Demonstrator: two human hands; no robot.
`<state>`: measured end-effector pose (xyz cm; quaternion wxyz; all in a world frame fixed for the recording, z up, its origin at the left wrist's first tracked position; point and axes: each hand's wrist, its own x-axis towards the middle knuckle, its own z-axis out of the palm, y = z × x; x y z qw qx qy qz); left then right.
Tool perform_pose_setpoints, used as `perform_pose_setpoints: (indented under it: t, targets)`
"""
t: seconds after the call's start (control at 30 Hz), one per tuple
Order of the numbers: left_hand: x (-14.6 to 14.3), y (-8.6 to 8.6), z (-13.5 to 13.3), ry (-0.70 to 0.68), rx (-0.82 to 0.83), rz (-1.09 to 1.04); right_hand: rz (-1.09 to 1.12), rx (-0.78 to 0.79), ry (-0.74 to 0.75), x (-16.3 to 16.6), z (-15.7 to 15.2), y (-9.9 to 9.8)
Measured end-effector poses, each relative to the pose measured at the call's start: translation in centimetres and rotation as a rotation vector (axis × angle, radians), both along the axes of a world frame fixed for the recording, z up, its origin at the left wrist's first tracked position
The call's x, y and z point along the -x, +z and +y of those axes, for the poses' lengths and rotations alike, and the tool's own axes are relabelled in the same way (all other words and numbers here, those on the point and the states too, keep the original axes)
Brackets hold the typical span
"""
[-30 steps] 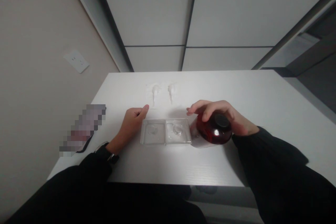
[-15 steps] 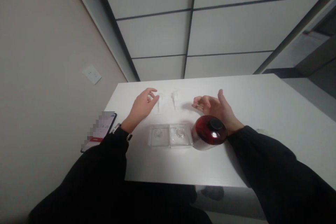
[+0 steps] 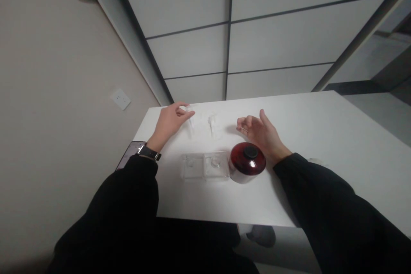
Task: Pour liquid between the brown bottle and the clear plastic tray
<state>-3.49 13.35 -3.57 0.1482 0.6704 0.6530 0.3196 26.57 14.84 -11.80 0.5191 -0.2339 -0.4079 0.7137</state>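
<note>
My left hand [image 3: 171, 118] pinches a white pump head [image 3: 190, 125] with a thin stem between thumb and fingers, near the far left of the table. Its stem tilts, and its top is partly covered by my fingers. A second white pump head [image 3: 212, 124] lies on the table to the right of it. My right hand [image 3: 259, 130] rests on its side, thumb raised and fingers loosely curled, with nothing in it. Between my forearms sits a clear container [image 3: 193, 173] with two square compartments, each showing a round feature. Touching or almost touching it is a red-lidded jar [image 3: 241, 160] with a black knob.
The white table [image 3: 321, 137] meets a panelled sliding door [image 3: 276, 43] at the back. Under my left forearm, a phone [image 3: 130, 154] lies at the table's left edge. On the left wall is a socket [image 3: 121, 99].
My left hand has closed on the left pump head, which now leans instead of pointing straight. My right hand keeps nearly the same pose. The camera view has shifted slightly.
</note>
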Motion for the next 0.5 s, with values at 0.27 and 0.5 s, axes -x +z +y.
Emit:
perform_pose_setpoints:
  t: [0.27, 0.5]
  targets:
    - [-0.8, 0.7, -12.5, 0.001, -0.244, -0.541, -0.009, 0.031, -0.006, -0.2, 0.2, -0.5]
    - [-1.1, 0.1, -15.0, -0.050, -0.355, -0.273, -0.070, 0.017, -0.036, -0.2, 0.1, -0.5]
